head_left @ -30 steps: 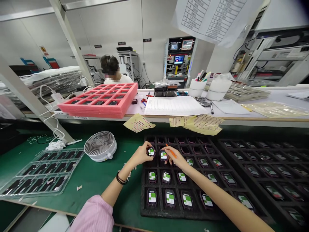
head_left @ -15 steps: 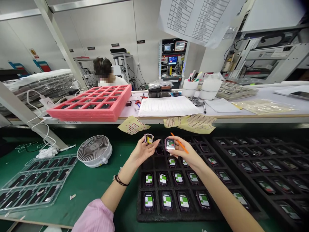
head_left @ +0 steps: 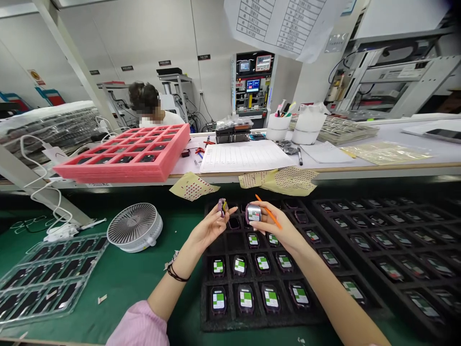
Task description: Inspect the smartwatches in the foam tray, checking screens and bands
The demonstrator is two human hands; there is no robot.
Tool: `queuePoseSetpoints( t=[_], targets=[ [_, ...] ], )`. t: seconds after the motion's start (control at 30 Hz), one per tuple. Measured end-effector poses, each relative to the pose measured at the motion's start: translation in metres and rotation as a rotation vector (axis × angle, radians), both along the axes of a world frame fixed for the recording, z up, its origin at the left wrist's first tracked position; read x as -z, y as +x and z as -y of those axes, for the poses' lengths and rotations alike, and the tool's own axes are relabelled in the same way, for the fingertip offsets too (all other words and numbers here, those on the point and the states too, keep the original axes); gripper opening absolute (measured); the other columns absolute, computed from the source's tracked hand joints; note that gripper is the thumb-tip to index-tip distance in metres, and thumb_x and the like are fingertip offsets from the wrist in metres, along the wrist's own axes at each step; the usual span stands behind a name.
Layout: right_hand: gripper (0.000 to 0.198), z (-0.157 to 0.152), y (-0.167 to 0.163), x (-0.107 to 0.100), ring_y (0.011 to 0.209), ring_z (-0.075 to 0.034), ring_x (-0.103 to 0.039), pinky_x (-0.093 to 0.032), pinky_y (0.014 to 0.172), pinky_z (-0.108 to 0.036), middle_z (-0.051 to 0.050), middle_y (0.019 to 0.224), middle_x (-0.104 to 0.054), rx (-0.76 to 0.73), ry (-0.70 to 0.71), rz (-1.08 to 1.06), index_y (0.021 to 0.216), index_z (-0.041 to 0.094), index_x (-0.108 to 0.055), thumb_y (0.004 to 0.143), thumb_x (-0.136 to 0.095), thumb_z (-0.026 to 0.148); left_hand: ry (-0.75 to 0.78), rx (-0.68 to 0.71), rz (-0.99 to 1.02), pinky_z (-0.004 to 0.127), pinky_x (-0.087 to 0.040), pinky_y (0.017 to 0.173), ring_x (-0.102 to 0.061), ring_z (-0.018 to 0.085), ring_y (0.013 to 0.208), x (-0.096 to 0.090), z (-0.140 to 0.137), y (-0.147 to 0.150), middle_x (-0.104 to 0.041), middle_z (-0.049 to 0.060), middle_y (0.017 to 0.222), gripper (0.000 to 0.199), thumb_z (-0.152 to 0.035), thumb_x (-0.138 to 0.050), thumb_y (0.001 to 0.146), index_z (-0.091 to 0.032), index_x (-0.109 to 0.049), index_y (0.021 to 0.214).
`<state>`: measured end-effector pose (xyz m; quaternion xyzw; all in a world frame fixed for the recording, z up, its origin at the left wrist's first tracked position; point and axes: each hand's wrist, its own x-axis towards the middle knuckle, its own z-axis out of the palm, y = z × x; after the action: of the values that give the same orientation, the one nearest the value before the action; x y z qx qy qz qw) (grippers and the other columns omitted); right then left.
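My left hand pinches a small purple watch case with yellow inside, turned edge-on above the tray's far left corner. In my right hand is a purple-rimmed smartwatch body with its screen lit. A thin orange stick lies between the fingers of that same hand; its exact kind I cannot tell. Both hands are over a black foam tray, whose compartments hold several watch bodies with green-and-white screens. A dark-screened watch body sits in a compartment between my hands.
A second black tray of watches is on the right. To the left are a grey fan and a clear plastic tray of black pieces. The shelf carries a pink foam tray and paper sheets. A person is behind it.
My left hand has turned the watch case from facing me to nearly edge-on. The right hand keeps the smartwatch body and orange stick almost still. The view has shifted slightly.
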<state>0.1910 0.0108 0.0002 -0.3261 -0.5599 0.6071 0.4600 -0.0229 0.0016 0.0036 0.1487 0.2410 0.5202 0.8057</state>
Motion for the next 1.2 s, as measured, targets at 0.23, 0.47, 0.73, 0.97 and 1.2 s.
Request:
queuePoseSetpoints(
  t=[0.23, 0.47, 0.73, 0.97, 1.2],
  targets=[
    [0.046, 0.001, -0.002, 0.002, 0.065, -0.012, -0.059, -0.041, 0.048, -0.023, -0.003, 0.094, -0.061, -0.006, -0.015, 0.011, 0.107, 0.023, -0.056, 0.066, -0.077, 0.022, 0.071, -0.019, -0.079, 0.011, -0.041, 0.051, -0.058, 0.006, 0.071, 0.010, -0.004, 0.000, -0.063, 0.015, 0.109, 0.035, 0.000, -0.062, 0.075, -0.013, -0.063, 0.107],
    [0.046, 0.003, -0.002, -0.001, 0.066, -0.012, -0.059, -0.042, 0.048, -0.022, -0.004, 0.094, -0.061, 0.005, -0.014, 0.029, 0.106, 0.022, -0.055, 0.066, -0.077, 0.022, 0.354, -0.111, -0.444, 0.015, -0.037, 0.053, -0.055, 0.009, 0.072, 0.011, -0.002, 0.000, -0.065, 0.006, 0.100, 0.046, -0.011, -0.080, 0.057, -0.018, -0.066, 0.101],
    [0.046, 0.004, -0.004, -0.004, 0.066, -0.012, -0.059, -0.050, 0.056, -0.026, -0.003, 0.092, -0.061, -0.012, -0.027, 0.017, 0.104, 0.022, -0.055, 0.064, -0.078, 0.022, 0.394, -0.121, -0.578, 0.018, -0.037, 0.055, -0.053, 0.010, 0.070, 0.008, 0.001, 0.001, -0.063, 0.004, 0.087, 0.046, -0.018, -0.082, 0.053, -0.016, -0.066, 0.097],
    [0.046, 0.002, -0.003, 0.000, 0.067, -0.012, -0.060, -0.045, 0.051, -0.023, -0.003, 0.094, -0.062, -0.019, -0.027, 0.033, 0.106, 0.023, -0.056, 0.065, -0.077, 0.022, 0.398, -0.173, -0.523, 0.017, -0.032, 0.047, -0.044, 0.006, 0.058, 0.010, -0.001, 0.002, -0.059, 0.000, 0.078, 0.038, -0.017, -0.080, 0.056, -0.015, -0.065, 0.090],
    [0.046, 0.001, -0.003, 0.004, 0.067, -0.012, -0.061, -0.044, 0.050, -0.023, -0.004, 0.094, -0.062, -0.026, -0.012, 0.031, 0.108, 0.022, -0.056, 0.066, -0.077, 0.022, 0.244, -0.169, -0.309, 0.012, -0.027, 0.039, -0.048, 0.005, 0.065, 0.017, -0.010, 0.000, -0.062, 0.010, 0.105, 0.039, -0.015, -0.079, 0.057, -0.012, -0.069, 0.094]
  ],
)
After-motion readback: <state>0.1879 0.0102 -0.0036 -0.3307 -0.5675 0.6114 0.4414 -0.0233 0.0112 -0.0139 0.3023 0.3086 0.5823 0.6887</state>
